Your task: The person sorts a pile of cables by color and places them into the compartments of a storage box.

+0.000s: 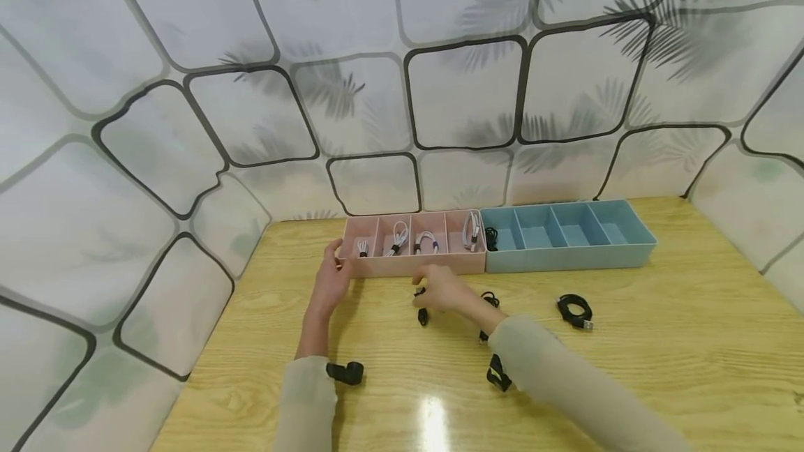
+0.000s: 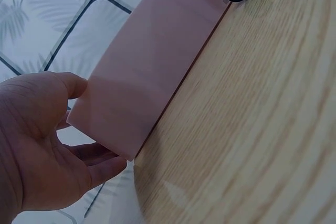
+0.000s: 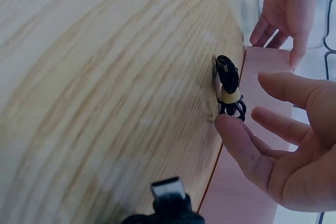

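While the fingers of our right hand stand parted and hold nothing, one tip sits right by a banded black cable on the counter, just in front of the pink box. We judge that a pinch catching only a loose loop, outside the yellow band, could let the bundle slip. Our right forearm slants in from the lower right; our left, reaching forward, ends in a left hand gripping the pink box's left end.
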Motion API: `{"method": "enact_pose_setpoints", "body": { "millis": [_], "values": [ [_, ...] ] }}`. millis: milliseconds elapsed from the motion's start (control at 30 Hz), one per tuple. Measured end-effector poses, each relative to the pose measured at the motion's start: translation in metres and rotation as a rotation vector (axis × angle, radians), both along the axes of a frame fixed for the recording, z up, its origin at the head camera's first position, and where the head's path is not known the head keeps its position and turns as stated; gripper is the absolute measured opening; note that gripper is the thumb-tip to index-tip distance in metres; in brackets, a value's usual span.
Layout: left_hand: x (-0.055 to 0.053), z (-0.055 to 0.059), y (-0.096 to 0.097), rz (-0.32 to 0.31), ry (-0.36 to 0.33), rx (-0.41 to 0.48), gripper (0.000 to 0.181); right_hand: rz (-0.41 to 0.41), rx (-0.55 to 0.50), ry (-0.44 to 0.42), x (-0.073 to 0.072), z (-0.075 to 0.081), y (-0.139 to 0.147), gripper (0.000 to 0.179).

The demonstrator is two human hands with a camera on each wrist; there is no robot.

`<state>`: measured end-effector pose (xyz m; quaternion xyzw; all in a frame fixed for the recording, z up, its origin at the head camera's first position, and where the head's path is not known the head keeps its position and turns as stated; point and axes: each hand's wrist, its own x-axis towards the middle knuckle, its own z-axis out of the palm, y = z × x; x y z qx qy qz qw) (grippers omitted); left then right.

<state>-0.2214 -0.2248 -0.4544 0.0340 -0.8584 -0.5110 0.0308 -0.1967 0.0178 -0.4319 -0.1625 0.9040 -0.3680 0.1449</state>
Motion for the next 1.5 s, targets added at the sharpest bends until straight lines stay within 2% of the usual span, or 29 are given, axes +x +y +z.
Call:
{"method": "enact_pose_setpoints", "body": {
  "millis": [200, 567, 733, 1033, 1167, 1367, 1500],
  "values": [
    [0.001, -0.001, 0.0, -0.003, -0.018, 0.006, 0.057, 0.037, 0.105, 0.046, 0.001, 0.0, -0.006, 0.029],
    [0.001, 0.0, 0.001, -0.01, -0.026, 0.013, 0.058, 0.017, 0.11, 0.066, 0.002, 0.0, -0.009, 0.023],
    [0.001, 0.0, 0.001, -0.011, -0.026, 0.009, 0.057, -0.007, 0.125, 0.048, 0.001, -0.004, -0.011, 0.022],
    [0.001, 0.001, 0.001, -0.014, -0.033, 0.025, 0.058, -0.032, 0.089, -0.01, 0.002, -0.004, -0.013, 0.022],
    [0.0, 0.0, 0.002, -0.017, -0.032, 0.023, 0.058, -0.022, 0.107, 0.02, 0.002, -0.006, -0.013, 0.022],
    [0.0, -0.002, 0.001, -0.009, -0.017, 0.004, 0.057, 0.02, 0.141, 0.125, 0.002, -0.007, -0.012, 0.025],
    [0.0, -0.002, 0.0, -0.011, -0.006, -0.006, 0.057, 0.018, 0.111, 0.111, 0.003, -0.007, -0.01, 0.025]
  ]
}}
